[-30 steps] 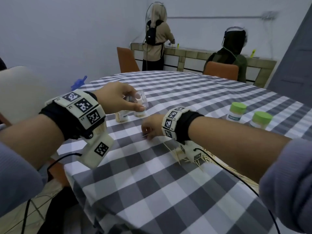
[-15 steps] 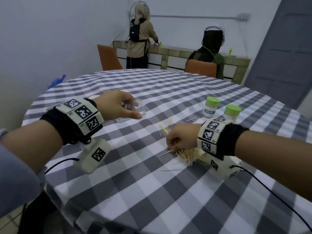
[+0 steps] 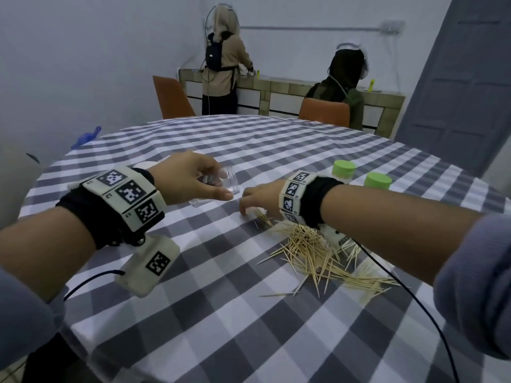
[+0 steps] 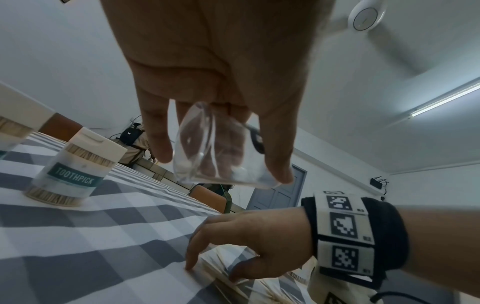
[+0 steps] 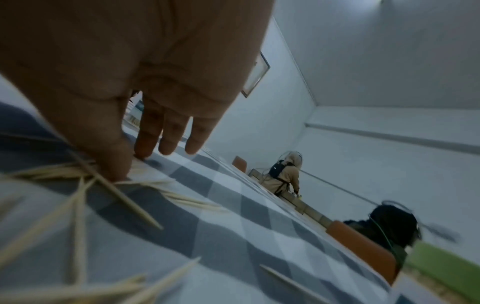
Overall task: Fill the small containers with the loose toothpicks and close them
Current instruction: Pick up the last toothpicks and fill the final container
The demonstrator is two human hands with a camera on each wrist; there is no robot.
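Observation:
My left hand (image 3: pixel 218 186) grips a small clear container (image 3: pixel 231 181) between thumb and fingers, tilted and held just above the checked cloth; the left wrist view shows this container (image 4: pixel 207 148) with nothing plainly inside. My right hand (image 3: pixel 249 208) reaches down beside it. Its thumb and index fingertip press on a few toothpicks (image 5: pixel 155 185) lying on the cloth, and the other fingers (image 5: pixel 168 142) are straight. The main pile of loose toothpicks (image 3: pixel 318 252) lies under and behind my right wrist.
Two green-lidded containers (image 3: pixel 344 170) (image 3: pixel 377 181) stand beyond my right wrist. Two filled white-lidded toothpick containers (image 4: pixel 75 170) (image 4: pixel 15 123) stand to the left of my left hand. Two people and orange chairs (image 3: pixel 171 98) are past the round table's far edge (image 3: pixel 249 118).
My right hand went from beside the container to the toothpick pile, and is now at the pile's far edge near the container. My left hand kept holding the clear container.

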